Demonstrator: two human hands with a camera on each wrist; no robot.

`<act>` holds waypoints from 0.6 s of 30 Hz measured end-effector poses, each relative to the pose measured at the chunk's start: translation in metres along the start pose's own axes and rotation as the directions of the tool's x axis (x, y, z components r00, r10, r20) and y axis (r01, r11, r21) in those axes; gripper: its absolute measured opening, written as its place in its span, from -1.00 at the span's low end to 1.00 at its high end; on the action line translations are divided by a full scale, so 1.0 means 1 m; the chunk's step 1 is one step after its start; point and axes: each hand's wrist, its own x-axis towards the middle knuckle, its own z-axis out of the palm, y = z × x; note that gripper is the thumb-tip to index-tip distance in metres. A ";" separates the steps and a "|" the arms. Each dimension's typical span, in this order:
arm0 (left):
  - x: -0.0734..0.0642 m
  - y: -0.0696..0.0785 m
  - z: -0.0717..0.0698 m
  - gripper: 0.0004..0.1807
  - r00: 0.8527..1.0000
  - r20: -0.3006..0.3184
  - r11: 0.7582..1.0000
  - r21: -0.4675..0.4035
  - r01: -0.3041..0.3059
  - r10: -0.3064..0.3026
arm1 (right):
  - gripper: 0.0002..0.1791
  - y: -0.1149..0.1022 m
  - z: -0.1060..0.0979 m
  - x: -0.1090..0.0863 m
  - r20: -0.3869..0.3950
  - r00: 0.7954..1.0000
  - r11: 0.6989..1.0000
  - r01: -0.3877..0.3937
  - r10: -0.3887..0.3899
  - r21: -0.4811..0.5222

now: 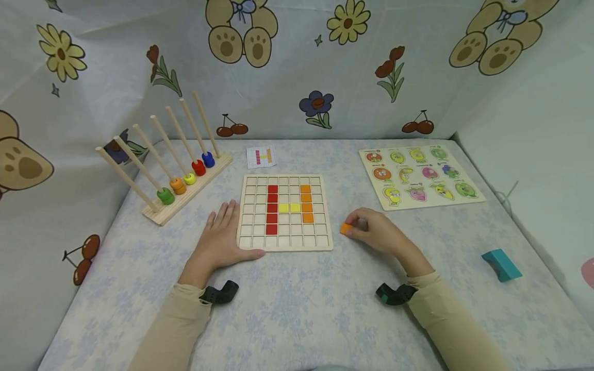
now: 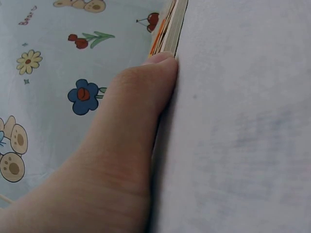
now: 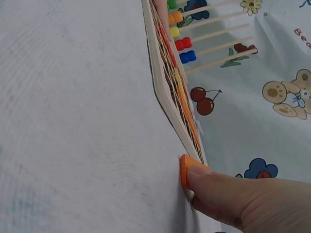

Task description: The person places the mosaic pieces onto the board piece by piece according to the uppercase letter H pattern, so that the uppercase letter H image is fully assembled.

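Note:
A wooden grid board (image 1: 285,242) lies in the middle of the table. In its cells sit a column of red tiles (image 1: 271,208), two yellow tiles (image 1: 290,207) and a column of orange tiles (image 1: 307,203). My left hand (image 1: 221,238) rests flat at the board's left side, fingers straight, its thumb along the near left corner; the left wrist view shows the thumb (image 2: 131,111) against the board's edge. Just right of the board, my right hand (image 1: 378,231) pinches an orange tile (image 1: 345,228) between thumb and fingertips. That tile (image 3: 187,170) stands on edge in the right wrist view.
A small pattern card (image 1: 261,157) lies behind the board. At the back left stands a wooden peg rack (image 1: 185,203) with coloured beads. A fruit picture board (image 1: 419,175) lies at the back right, and a teal arch block (image 1: 502,265) is near the right edge.

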 end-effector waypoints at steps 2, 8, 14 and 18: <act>0.000 0.000 0.000 0.63 1.000 0.001 1.000 0.000 0.002 -0.002 | -0.85 0.000 0.000 0.001 0.001 1.000 1.000 0.009 -0.009 0.024; 0.001 0.000 0.000 0.64 1.000 0.005 1.000 -0.001 0.004 -0.004 | -0.86 -0.004 0.000 0.006 -0.028 0.995 0.991 0.094 -0.092 0.092; 0.001 0.000 0.002 0.64 1.000 -0.001 1.000 -0.008 -0.002 0.002 | -0.86 -0.022 0.009 0.017 -0.010 0.989 0.980 0.145 -0.145 0.137; 0.001 -0.001 0.002 0.65 1.000 -0.003 1.000 -0.004 -0.001 0.001 | -0.87 -0.036 0.018 0.024 0.010 0.986 0.977 0.165 -0.168 0.139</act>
